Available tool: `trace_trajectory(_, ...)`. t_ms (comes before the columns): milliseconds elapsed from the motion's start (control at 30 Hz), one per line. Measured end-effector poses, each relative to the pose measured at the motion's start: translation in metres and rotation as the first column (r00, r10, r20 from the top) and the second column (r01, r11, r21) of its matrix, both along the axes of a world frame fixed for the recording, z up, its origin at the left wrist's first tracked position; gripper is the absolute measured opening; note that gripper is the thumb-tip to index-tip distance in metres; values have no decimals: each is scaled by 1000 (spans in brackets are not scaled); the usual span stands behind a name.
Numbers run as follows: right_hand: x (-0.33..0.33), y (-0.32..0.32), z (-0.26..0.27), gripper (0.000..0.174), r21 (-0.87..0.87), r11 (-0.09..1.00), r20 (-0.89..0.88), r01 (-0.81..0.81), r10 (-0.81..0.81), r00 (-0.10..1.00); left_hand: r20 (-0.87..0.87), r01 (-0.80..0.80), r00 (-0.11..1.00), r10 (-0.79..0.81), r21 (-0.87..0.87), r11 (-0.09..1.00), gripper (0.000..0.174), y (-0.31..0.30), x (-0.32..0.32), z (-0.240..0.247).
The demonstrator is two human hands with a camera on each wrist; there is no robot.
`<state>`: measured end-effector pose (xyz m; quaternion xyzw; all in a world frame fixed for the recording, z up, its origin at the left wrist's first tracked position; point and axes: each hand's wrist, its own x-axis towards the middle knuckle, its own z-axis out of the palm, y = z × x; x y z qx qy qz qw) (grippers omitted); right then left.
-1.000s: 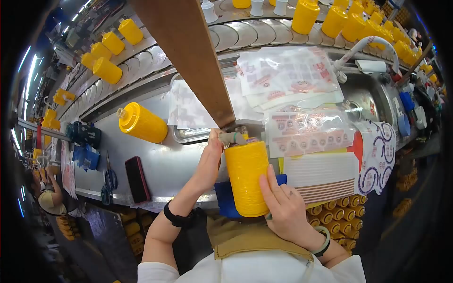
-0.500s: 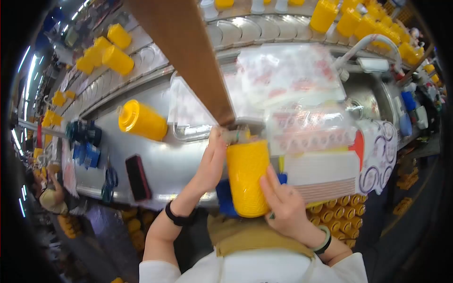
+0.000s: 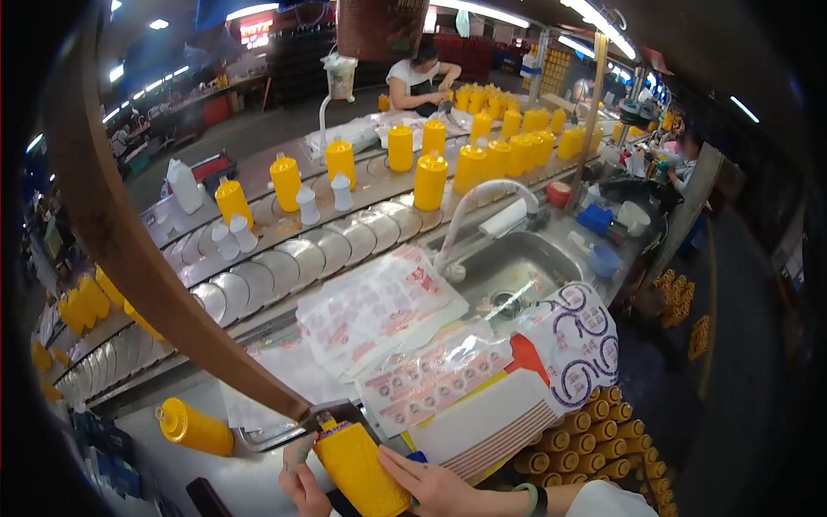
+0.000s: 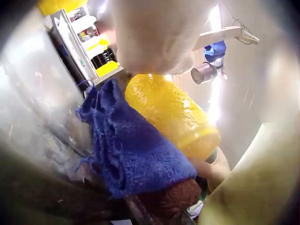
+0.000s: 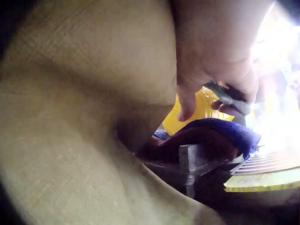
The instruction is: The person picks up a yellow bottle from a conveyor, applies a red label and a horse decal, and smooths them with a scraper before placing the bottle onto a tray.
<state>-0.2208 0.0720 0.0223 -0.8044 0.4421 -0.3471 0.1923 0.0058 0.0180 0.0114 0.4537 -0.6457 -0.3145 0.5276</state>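
Yellow bottle (image 3: 360, 470) stands tilted at the lower end of the wooden beam (image 3: 129, 250), neck up against the metal fitting (image 3: 326, 420) there, base on the blue cloth (image 4: 126, 154); my left hand (image 3: 300, 487) holds its shoulder on the side nearer the beam, thumb up by the neck; my right hand (image 3: 431, 489) is wrapped round the body on the side away from the beam, thumb across the front; how far the fingers close behind it is hidden. Handling, as I judge it: moulded plastic, probably light, walls likely to give if squeezed; the skin looks glossy in the left wrist view, so possibly slick; best held round the mid-body and shoulder, not by the thin neck. A second bottle (image 3: 194, 428) lies on its side on the surface (image 3: 258, 478) left of the beam's end; label sheets (image 3: 388, 314) lie to the right of the beam. Against a second ago: my head has lifted, so the hands have dropped to the bottom edge and the bottle line and hall have come into view; the bottle has stayed at the fitting and both hands keep the same hold.
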Motion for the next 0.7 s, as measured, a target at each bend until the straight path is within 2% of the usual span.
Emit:
trace_trajectory(33, 4, 4, -1, 84, -17, 1000, 28, 9, -8, 1000, -11, -22, 1000, 23, 17, 1000, 46, 5, 1, 2)
trace_trajectory(67, 9, 15, -1, 84, 12, 1000, 40, 12, -13, 999, 86, -89, 994, 72, 209, 974, 46, 13, 8, 3)
trace_trajectory(100, 10, 17, 0, 85, 65, 998, 31, 10, -12, 999, 85, -79, 994, 62, 213, 974, 46, 16, 7, 3)
trace_trajectory(200, 1, 8, 1, 85, 84, 996, -18, 15, -14, 1000, 54, -32, 998, 34, -45, 998, 46, 6, 1, 1)
trace_trajectory(233, 1, 10, -2, 85, 109, 994, -31, 15, -12, 999, 57, -35, 998, 38, -51, 998, 46, 3, 0, -3)
trace_trajectory(300, 2, 10, -7, 86, 92, 995, 15, 39, -40, 999, -34, -144, 989, 145, 37, 989, 42, 1, 1, -12)
trace_trajectory(367, -2, 7, -12, 91, 143, 989, 6, 46, -47, 999, -67, -128, 988, 137, 116, 985, 45, -6, 13, -28)
trace_trajectory(400, -2, 4, -20, 92, 137, 990, -68, 43, -34, 997, -53, -64, 996, 74, 171, 983, 46, -10, 19, -35)
trace_trajectory(433, -3, 4, -19, 92, 149, 988, -70, 51, -41, 997, -58, -1, 998, 13, 208, 978, 47, -16, 17, -42)
trace_trajectory(467, -4, 2, -18, 91, 239, 971, -67, 7, 10, 998, -420, 179, 908, -12, 361, 915, 49, -15, 14, -47)
trace_trajectory(500, -4, 1, -17, 91, 328, 944, -56, -42, 64, 996, -418, 178, 908, -9, 368, 912, 49, -15, 14, -48)
trace_trajectory(567, -4, 1, -8, 90, 285, 957, -54, -49, 67, 996, -366, 201, 928, -67, 343, 917, 52, -15, 18, -50)
trace_trajectory(633, -8, 4, 16, 94, 11, 995, -294, -100, 99, 951, -358, 171, 933, -27, 377, 910, 52, -15, 19, -55)
trace_trajectory(667, -9, 3, 20, 94, 10, 995, -295, -100, 99, 950, -351, 146, 936, 4, 400, 905, 53, -17, 18, -56)
trace_trajectory(700, -8, 5, 22, 94, 32, 995, -205, -91, 95, 974, -347, 147, 938, 2, 402, 904, 53, -16, 18, -55)
